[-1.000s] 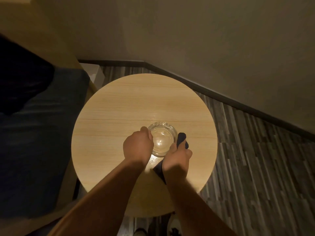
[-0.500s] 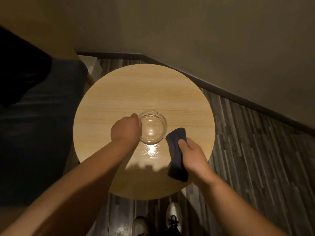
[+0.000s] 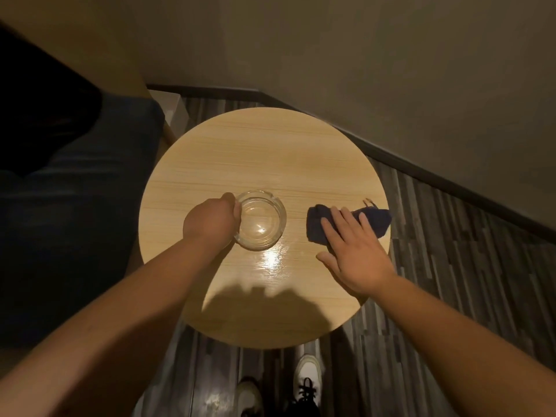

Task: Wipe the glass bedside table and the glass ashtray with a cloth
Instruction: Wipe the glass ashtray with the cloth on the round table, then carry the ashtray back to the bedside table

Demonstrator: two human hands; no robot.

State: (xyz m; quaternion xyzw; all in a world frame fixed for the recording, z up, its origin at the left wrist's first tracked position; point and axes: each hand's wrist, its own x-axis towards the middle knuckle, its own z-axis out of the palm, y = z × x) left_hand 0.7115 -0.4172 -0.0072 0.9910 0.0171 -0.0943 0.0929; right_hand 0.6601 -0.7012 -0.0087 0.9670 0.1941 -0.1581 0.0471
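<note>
A clear glass ashtray point(image 3: 261, 221) stands left of centre on the round, light wood-grain table point(image 3: 258, 152). My left hand point(image 3: 212, 221) grips the ashtray's left rim, fingers curled round it. A dark blue cloth point(image 3: 316, 225) lies flat near the table's right edge, one end hanging just past the rim. My right hand point(image 3: 355, 248) presses on the cloth with straight, spread fingers. Part of the cloth is hidden under my palm.
A dark blue bed or seat point(image 3: 75, 224) stands close against the table's left side. Walls with a dark skirting board point(image 3: 436, 179) run behind and to the right. Striped grey floor point(image 3: 466, 281) surrounds the table. My shoes point(image 3: 307, 377) stand below its near edge.
My right hand moved away from the ashtray to the right, laid the cloth on the table and flattened on it. The left hand stays on the ashtray's rim.
</note>
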